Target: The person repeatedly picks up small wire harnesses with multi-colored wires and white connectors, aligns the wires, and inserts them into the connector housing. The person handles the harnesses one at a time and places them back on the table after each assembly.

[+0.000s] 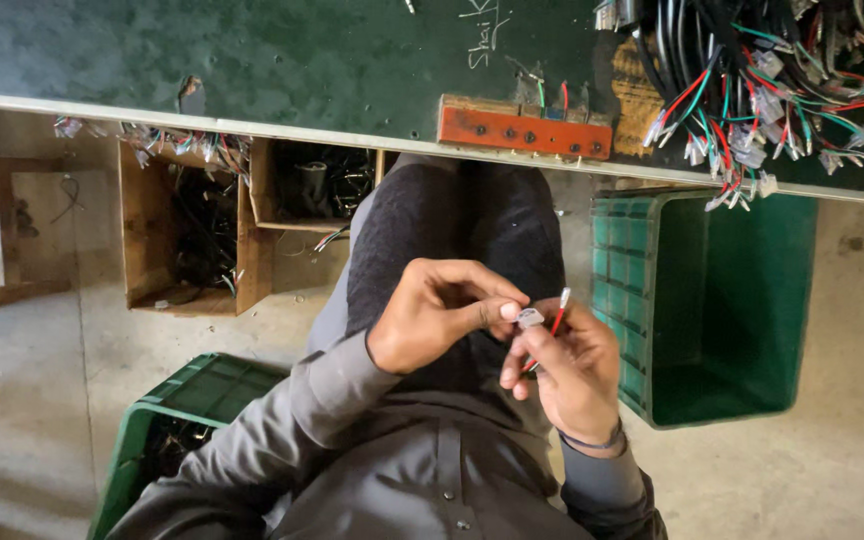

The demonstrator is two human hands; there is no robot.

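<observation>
A: Head view, looking down over the lap. Left hand [442, 315]: state?

B: Clenched in a pinch. Thumb and forefinger grip a small grey connector [530, 318] at the fingertips; the other fingers are curled in.

A: Right hand [570, 372]?

B: Also grasping. It holds a red wire [555, 325] between thumb and fingers, the pale tip pointing up just beside the connector. Whether the tip touches the connector, I cannot tell. A dark band sits on that wrist.

A: Location of connector and wire?

B: Both are held in the air above the person's dark trousers, between the two hands, below the tabletop [252, 60] edge. Neither rests on anything.

A: Tabletop contents?

B: Dark green surface. An orange block [522, 132] with a row of small holes lies at the near edge, with short wire ends standing just behind it. Far right: a heap of wire harnesses [772, 90], black, red and green leads with pale connectors, some hanging over the edge.

A: Floor?

B: Concrete. A green plastic crate [712, 300] stands to the person's right, upright, interior mostly in shadow. A second green crate [182, 410] is at the left, partly covered by the grey sleeve. A wooden box [192, 230] with compartments sits under the tabletop edge, holding dark cables.
</observation>
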